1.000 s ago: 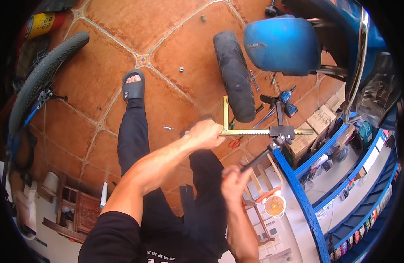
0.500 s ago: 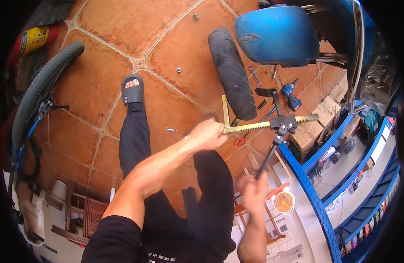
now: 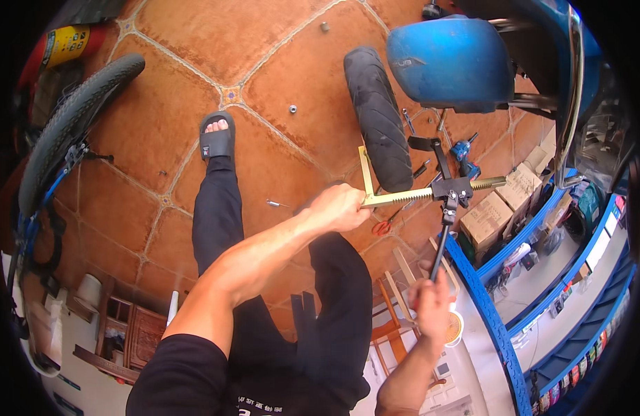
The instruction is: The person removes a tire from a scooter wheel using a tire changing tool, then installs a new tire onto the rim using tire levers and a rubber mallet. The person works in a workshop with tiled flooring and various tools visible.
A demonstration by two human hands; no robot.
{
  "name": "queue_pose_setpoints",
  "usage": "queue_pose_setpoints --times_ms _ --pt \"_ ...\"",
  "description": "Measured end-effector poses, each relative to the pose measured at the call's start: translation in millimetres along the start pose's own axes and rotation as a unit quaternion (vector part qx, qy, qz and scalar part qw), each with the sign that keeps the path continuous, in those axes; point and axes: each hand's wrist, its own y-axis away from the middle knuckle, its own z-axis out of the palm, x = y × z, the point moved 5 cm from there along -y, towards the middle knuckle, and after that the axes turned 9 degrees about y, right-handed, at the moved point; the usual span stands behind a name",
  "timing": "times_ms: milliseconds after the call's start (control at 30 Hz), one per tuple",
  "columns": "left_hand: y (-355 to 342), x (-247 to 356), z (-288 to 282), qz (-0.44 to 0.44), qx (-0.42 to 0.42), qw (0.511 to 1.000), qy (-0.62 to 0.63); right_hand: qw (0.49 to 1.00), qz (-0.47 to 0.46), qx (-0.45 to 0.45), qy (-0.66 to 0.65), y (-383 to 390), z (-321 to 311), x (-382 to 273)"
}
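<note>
Crosswise, toothed bar [image 3: 411,196] points right; left hand [image 3: 340,208] clasps bar, right hand [image 3: 432,305] clasps lever [image 3: 440,253].

Fisheye view, head-worn, looking down, wide

Over on the left there's a bicycle wheel [image 3: 62,119], with a red-and-yellow cylinder [image 3: 66,45] just beyond its top and a brown wooden cabinet [image 3: 145,340] down at the near end. A big blue mudguard [image 3: 450,66] juts over the orange tiled floor [image 3: 174,41], where a cordless drill [image 3: 463,151], some red-handled scissors [image 3: 382,227] and a small metal nut [image 3: 293,109] are lying about, well apart from one another. To the right, cardboard boxes [image 3: 486,216] sit against blue shelves [image 3: 492,326] holding all sorts of goods, and a wooden chair [image 3: 386,329] stands near them, partly hidden.
</note>
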Motion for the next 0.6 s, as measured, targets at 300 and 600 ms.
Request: queue_pose_setpoints --times_ms 300,600 --pt "4.1 2.0 1.3 0.013 -0.007 1.0 -0.024 0.999 0.008 -0.041 -0.002 8.9 14.5 9.4" --pt "-5.3 15.1 -3.3 0.042 -0.004 0.999 -0.014 0.991 -0.068 0.109 0.026 0.2 70.5 9.8"
